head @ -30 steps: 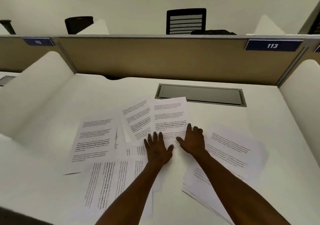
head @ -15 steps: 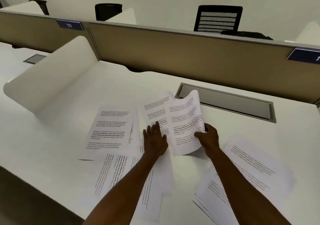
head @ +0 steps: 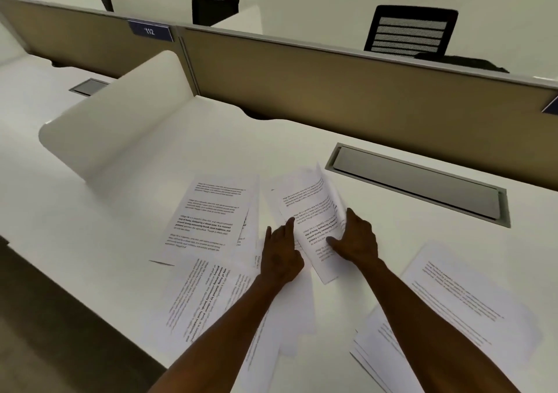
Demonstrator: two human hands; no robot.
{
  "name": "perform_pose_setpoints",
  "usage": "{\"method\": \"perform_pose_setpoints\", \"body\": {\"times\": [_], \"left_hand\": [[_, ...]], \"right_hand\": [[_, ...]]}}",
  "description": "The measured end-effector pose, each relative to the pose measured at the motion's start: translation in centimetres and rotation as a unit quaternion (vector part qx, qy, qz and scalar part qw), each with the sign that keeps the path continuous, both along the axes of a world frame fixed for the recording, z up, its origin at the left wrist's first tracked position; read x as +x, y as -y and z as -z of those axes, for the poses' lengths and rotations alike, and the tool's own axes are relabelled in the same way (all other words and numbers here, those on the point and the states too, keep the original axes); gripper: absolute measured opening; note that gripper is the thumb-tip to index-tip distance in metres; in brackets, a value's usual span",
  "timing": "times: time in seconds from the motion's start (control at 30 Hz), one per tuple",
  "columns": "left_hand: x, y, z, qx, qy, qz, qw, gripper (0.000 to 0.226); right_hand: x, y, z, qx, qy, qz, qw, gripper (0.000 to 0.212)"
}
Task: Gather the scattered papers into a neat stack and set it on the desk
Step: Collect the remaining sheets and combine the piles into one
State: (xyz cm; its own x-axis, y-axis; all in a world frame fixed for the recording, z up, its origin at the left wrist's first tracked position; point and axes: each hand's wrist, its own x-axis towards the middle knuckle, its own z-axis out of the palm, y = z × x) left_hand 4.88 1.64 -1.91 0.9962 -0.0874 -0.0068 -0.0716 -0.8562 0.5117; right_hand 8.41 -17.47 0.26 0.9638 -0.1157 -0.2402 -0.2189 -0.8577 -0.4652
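Printed white papers lie scattered over the white desk (head: 211, 139). My right hand (head: 357, 238) grips a curled sheet (head: 314, 208) by its right edge, thumb on top, lifting it off the desk. My left hand (head: 280, 252) rests on the sheets beside it, index finger touching the lifted sheet's left edge. A flat sheet (head: 208, 220) lies to the left, overlapping others. More sheets (head: 205, 299) lie under my left forearm. A loose pile (head: 453, 308) sits at the right, partly hidden by my right forearm.
A grey cable-tray lid (head: 419, 184) is set into the desk behind the papers. A tan partition (head: 332, 90) runs along the back. A white curved divider (head: 120, 120) bounds the left side. The desk's front edge (head: 90, 296) drops off at lower left. Black chairs stand beyond.
My right hand has taken hold of the middle sheet and raised it, curling it leftward. My left hand shifted up against that sheet's edge. The view has swung to the left.
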Motion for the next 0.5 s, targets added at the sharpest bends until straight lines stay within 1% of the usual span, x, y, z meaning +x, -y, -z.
{"method": "perform_pose_setpoints", "body": {"times": [0.1,0.17,0.2,0.27,0.3,0.37,0.4,0.43,0.47,0.5], "left_hand": [[-0.4,-0.6,-0.3,-0.012,0.012,-0.005,1.000,0.079],[-0.7,-1.0,-0.3,-0.037,0.019,-0.006,0.999,0.079],[-0.8,-1.2,-0.3,-0.058,0.017,-0.010,0.998,0.080],[-0.9,-1.5,-0.5,-0.101,0.006,-0.021,0.995,0.081],[-0.8,-1.7,-0.5,-0.116,-0.001,-0.021,0.993,0.082],[-0.7,-2.2,-0.7,-0.130,-0.021,-0.013,0.991,0.083],[-0.6,-2.5,-0.8,-0.134,-0.034,-0.009,0.990,0.083],[-0.5,-2.9,-0.8,-0.140,-0.045,-0.005,0.989,0.082],[-0.5,-3.3,-0.9,-0.146,-0.050,0.000,0.988,0.081],[-0.5,-3.6,-0.9,-0.150,-0.047,0.005,0.987,0.079]], "right_hand": [[0.1,-1.2,-0.1,-0.040,0.002,0.004,0.999,0.102],[0.3,-1.8,-0.4,-0.028,0.008,0.025,0.999,0.100],[0.4,-2.0,-0.5,0.002,0.012,0.045,0.999,0.099],[0.7,-2.2,-0.7,0.100,0.021,0.103,0.989,0.096],[0.9,-2.1,-0.9,0.160,0.022,0.139,0.977,0.094],[1.7,-1.6,-1.4,0.276,-0.003,0.215,0.937,0.090],[2.1,-1.3,-1.7,0.323,-0.026,0.242,0.915,0.085],[2.4,-0.9,-1.8,0.355,-0.048,0.253,0.899,0.075],[2.7,-0.5,-1.9,0.374,-0.063,0.248,0.891,0.057],[2.8,-0.1,-2.0,0.378,-0.067,0.238,0.892,0.038]]}}
